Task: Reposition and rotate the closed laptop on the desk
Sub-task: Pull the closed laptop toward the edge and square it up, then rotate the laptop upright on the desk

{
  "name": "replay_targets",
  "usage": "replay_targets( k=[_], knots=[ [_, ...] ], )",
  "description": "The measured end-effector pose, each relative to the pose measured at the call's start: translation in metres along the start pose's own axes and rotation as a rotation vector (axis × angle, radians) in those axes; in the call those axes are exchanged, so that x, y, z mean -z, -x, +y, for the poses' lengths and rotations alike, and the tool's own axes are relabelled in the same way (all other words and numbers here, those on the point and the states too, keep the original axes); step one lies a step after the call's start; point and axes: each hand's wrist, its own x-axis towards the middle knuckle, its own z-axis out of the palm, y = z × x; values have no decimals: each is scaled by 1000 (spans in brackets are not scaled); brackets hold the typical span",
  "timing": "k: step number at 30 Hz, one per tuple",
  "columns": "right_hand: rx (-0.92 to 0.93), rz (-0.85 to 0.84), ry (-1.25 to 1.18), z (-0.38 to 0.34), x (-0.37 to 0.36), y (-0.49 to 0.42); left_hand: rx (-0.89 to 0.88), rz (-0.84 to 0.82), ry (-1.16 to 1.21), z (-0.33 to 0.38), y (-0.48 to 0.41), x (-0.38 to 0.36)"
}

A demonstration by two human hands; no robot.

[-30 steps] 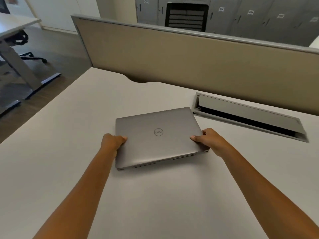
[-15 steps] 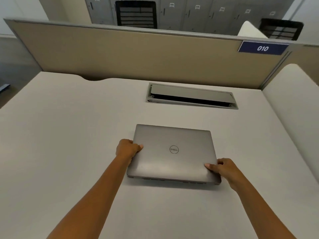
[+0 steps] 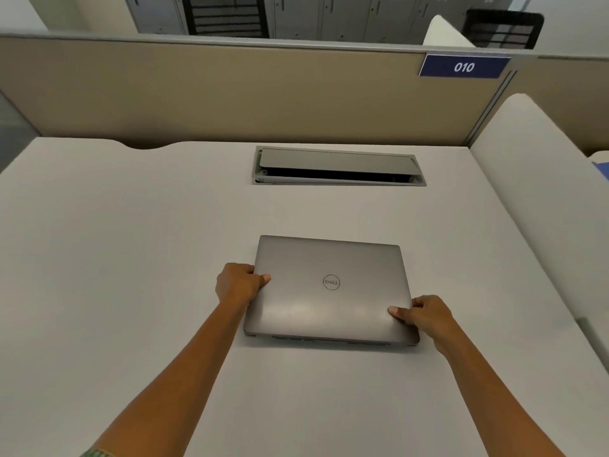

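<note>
a: where's the laptop (image 3: 329, 291)?
b: closed, flat on the desk (image 3: 131, 258), just right of centre, logo up.
a: and the hands?
b: left hand (image 3: 239, 285) clamps its 9 o'clock edge, thumb on the lid. right hand (image 3: 425, 316) grips the 4 o'clock corner, thumb on top; the fingers underneath are probably curled, hidden.
a: beyond it?
b: cable hatch (image 3: 339, 166) at 12 o'clock, then the partition (image 3: 197, 94) with the 010 sign (image 3: 464, 66).
</note>
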Motion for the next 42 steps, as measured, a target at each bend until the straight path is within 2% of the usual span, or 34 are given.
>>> replay_targets(
  k=[9, 16, 22, 26, 28, 30, 35, 38, 42],
  knots=[
    [16, 57, 108, -6, 1, -7, -26, 79, -100, -3, -8, -5],
    [17, 62, 178, -4, -1, -8, -37, 82, -95, -7, -9, -4],
    [-2, 67, 189, -5, 0, -5, -80, 57, -180, -6, -10, 0],
    [-38, 141, 6, 4, 3, 16, -244, 92, -362, -2, -15, 2],
    [-59, 231, -186, 15, 0, 37, -357, 106, -381, 5, -19, 1],
    [-93, 251, -410, 27, -10, 61, -459, 79, -400, 18, -23, -5],
    [-326, 1, -888, 26, -53, 108, -603, -130, -493, 57, -33, -31],
    [-406, -93, -1019, 17, -75, 117, -649, -220, -586, 78, -37, -49],
    [-462, -115, -1138, 8, -97, 121, -684, -324, -693, 97, -44, -70]
  ],
)
